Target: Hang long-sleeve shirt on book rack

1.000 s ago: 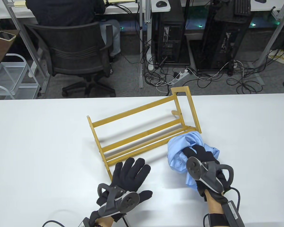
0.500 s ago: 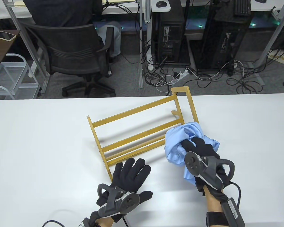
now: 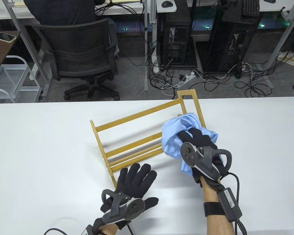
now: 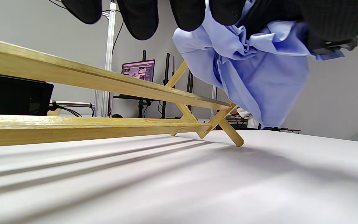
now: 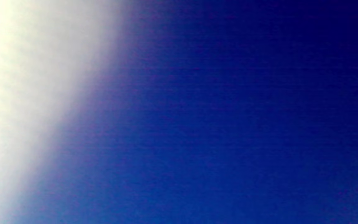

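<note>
A wooden book rack stands on the white table, angled from near left to far right. My right hand grips a bunched light-blue shirt and holds it above the rack's right end. In the left wrist view the shirt hangs clear of the table beside the rack's rails. My left hand lies flat with fingers spread on the table, at the rack's near left corner; its fingertips show at the top of the left wrist view. The right wrist view shows only blurred blue cloth.
The table's far edge runs just behind the rack's right end frame. Beyond it are an office chair with a seated person, computer towers and floor cables.
My right hand has lifted the bunched shirt and carried it up and to the left, from the table beside the rack's right foot to above the rack's right end. The left hand has stayed put.
</note>
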Motion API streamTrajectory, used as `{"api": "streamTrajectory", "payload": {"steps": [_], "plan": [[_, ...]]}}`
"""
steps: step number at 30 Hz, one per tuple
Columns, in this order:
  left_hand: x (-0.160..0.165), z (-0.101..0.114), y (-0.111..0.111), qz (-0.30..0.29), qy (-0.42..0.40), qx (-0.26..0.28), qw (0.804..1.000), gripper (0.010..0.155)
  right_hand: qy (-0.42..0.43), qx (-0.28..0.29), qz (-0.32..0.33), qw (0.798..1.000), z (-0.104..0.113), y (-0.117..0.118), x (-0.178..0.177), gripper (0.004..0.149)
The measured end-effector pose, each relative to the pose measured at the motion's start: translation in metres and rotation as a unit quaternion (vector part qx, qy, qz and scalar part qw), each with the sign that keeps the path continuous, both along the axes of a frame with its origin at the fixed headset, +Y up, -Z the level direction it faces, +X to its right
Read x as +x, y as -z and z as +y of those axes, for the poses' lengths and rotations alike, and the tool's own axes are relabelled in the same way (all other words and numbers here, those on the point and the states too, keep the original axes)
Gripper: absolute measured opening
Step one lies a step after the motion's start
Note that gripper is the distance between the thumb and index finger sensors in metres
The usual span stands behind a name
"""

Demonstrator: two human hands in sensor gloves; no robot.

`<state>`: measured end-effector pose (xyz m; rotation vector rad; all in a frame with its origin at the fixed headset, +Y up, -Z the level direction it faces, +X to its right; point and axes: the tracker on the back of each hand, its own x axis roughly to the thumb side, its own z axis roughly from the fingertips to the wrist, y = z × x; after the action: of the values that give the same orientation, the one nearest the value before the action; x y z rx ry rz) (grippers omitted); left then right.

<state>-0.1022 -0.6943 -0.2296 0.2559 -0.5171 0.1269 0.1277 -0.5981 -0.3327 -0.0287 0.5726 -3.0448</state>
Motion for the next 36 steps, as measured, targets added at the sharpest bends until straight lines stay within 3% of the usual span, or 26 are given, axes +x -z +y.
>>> {"api": "streamTrajectory", "payload": {"steps": [12, 22, 36], "plan": [[-0.002, 0.001, 0.002, 0.008, -0.008, -0.005, 1.0, 0.09, 0.018, 0.007, 0.003, 1.0, 0.011, 0.056, -0.017, 0.059], [-0.002, 0.002, 0.005, 0.012, -0.015, -0.01, 1.0, 0.09, 0.021, 0.01, 0.013, 1.0, 0.014, 0.088, -0.037, 0.059], [-0.004, 0.0, 0.009, 0.03, -0.011, -0.025, 0.999, 0.09, 0.057, -0.01, 0.017, 0.998, -0.021, 0.143, -0.051, 0.062]]}}
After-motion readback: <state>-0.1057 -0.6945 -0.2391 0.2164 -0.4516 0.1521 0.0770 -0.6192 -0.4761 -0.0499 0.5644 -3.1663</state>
